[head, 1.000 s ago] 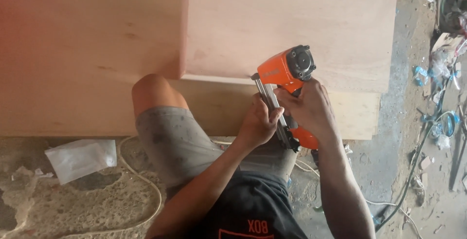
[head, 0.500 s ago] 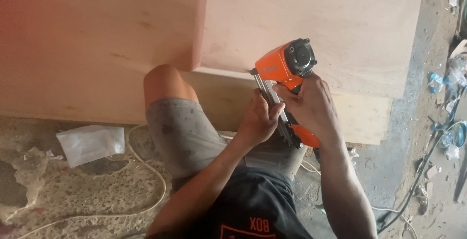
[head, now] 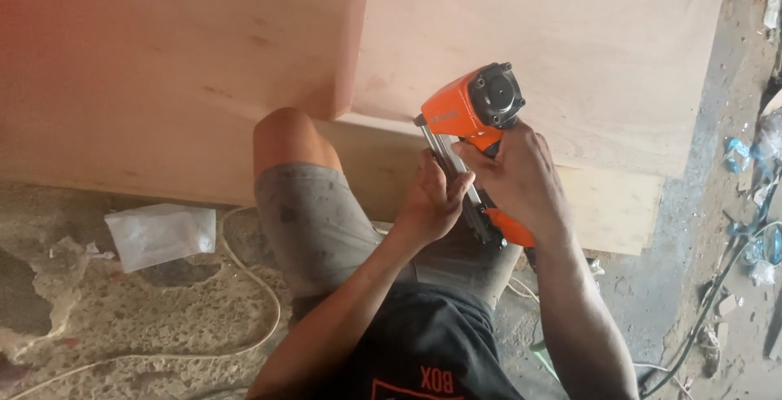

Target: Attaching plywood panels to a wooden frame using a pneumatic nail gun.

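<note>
I see my right hand [head: 521,176] wrapped around the grip of the orange nail gun [head: 472,111], fingers closed on the handle just below the black cap. My left hand [head: 436,200] is closed around the metal magazine [head: 444,156] that runs down from the nose, steadying it. Both hands sit together on the one tool, nearly touching.

Position of the tool: the nose rests at the lower edge of the upper plywood panel [head: 529,33], where that panel meets the lighter lower board [head: 611,204] lying beneath it. The contact point itself is hidden behind the gun body, so I cannot tell whether the nose is pressed flush.

State of the work, as I judge it:
1. The panels are already stacked and aligned; a second upright panel [head: 163,66] stands to the left, meeting the first at a vertical seam.
2. The gun is placed for fastening along the joint line.
3. No nail heads are visible on the seam at this resolution, so I cannot confirm how many fasteners are in.
4. The length of joint running towards the right edge of the lower board appears unworked.

My knee [head: 285,135] rests against the boards. A white hose [head: 261,286] and a plastic bag [head: 159,233] lie on the floor [head: 122,327] to the left.
</note>
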